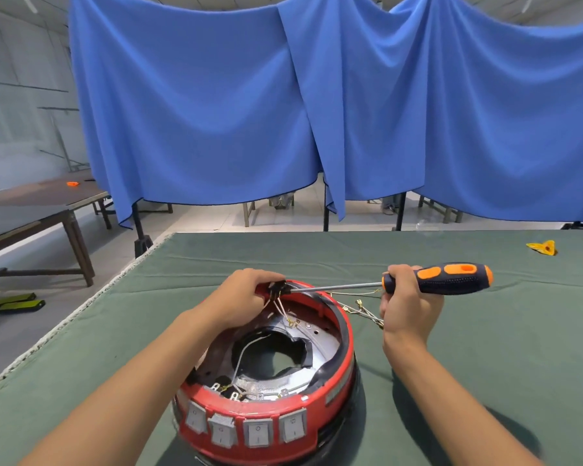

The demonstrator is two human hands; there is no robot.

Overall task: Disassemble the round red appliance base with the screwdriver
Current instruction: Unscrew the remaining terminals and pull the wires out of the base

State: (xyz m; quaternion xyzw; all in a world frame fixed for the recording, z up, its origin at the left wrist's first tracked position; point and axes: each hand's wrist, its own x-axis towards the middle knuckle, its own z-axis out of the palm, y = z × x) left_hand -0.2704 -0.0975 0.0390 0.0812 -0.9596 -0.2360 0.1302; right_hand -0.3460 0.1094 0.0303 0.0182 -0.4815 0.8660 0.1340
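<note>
Now my left hand (246, 292) pinches the black connector (278, 288) on the red appliance base (270, 368), far rim; my right hand (405, 297) grips the screwdriver (438, 279), tip there. Slipping could tear the thin wires (281, 309).

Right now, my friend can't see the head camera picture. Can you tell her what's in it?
A person's right hand holds an orange-and-black screwdriver, its tip at a small black part that the left hand grips on the far rim of a round red appliance base. The base sits open on a green table with loose wires trailing out.
</note>
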